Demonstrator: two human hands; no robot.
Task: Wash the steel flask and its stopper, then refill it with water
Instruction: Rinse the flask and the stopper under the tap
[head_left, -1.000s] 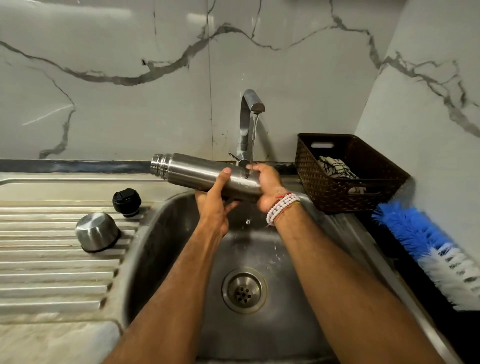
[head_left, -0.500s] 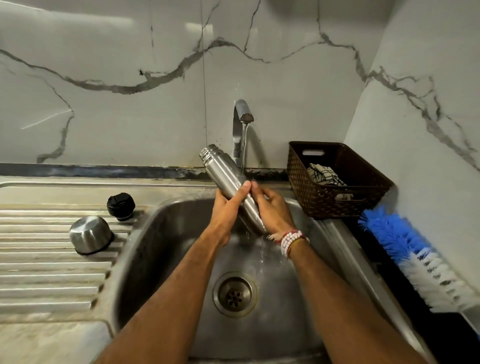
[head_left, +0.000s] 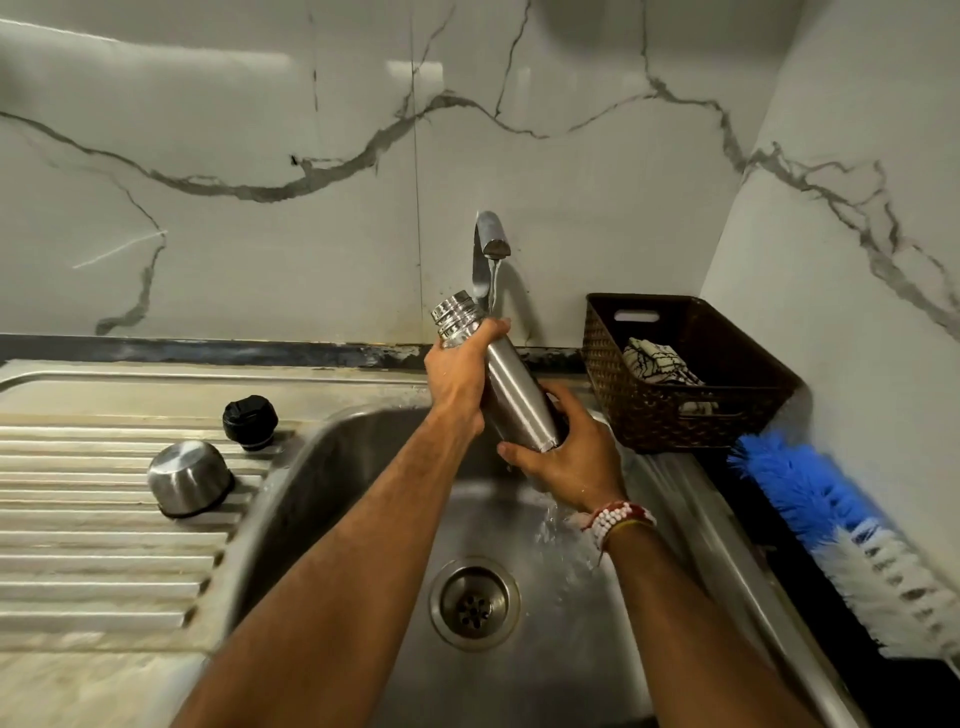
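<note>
Head view: left hand (head_left: 460, 376) fingers clench the smooth, brushed-steel cylindrical flask (head_left: 511, 395) just below its ridged threaded mouth. Right hand (head_left: 571, 462) fingers wrap its base, partly hiding the bottom. The flask is tilted over the stainless sink (head_left: 322, 467), beside the curved chrome tap's (head_left: 491, 244) stream. A ribbed black round stopper (head_left: 250, 422) and a domed steel cup (head_left: 189, 478) sit on the grooved drainer (head_left: 78, 519).

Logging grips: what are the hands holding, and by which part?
The flask: the left hand grips it just below the mouth, the right hand grips its base.
</note>
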